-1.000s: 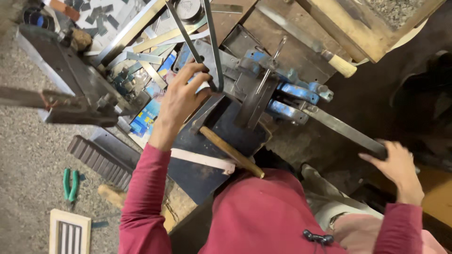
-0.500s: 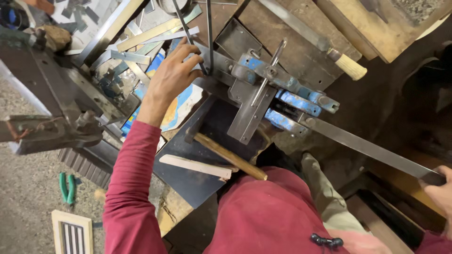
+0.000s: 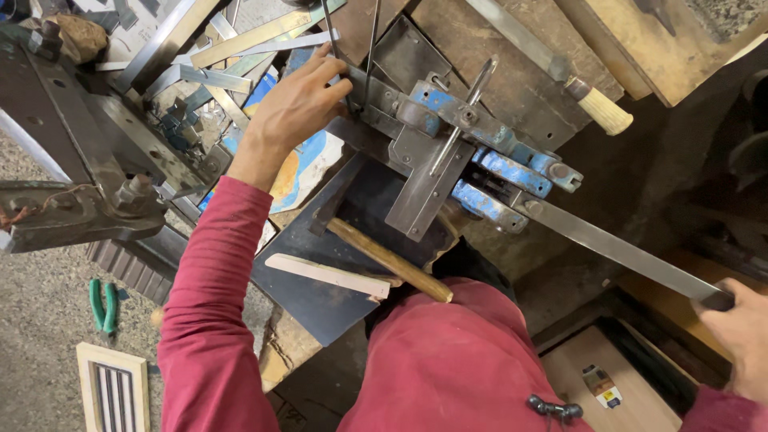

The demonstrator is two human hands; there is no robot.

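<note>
In the head view, the person bends over a cluttered desk where a blue-painted bench shear is bolted down. The left hand reaches to the machine's feed side, its fingers curled together around thin metal strips and pressing them toward the blades. The right hand sits at the lower right edge of the picture, fingers wrapped tight on the dark end of the long steel lever that runs up to the shear's blue linkage. Only part of that hand shows, so the thumb's place cannot be told. A wooden-handled hammer and a pale wooden stick lie on a dark sheet just in front of the red-sleeved chest, and cut strip offcuts litter the desk to the upper left beside a heavy iron fixture. Green pliers rest on the floor. To do the cut well, it seems wise to keep the strips flat and square against the blades, hold the left fingers clear of the cutting edge, and draw the lever in one steady stroke rather than a jerk, so the strips do not twist or slide. The wooden-handled bar above the shear lies untouched.
</note>
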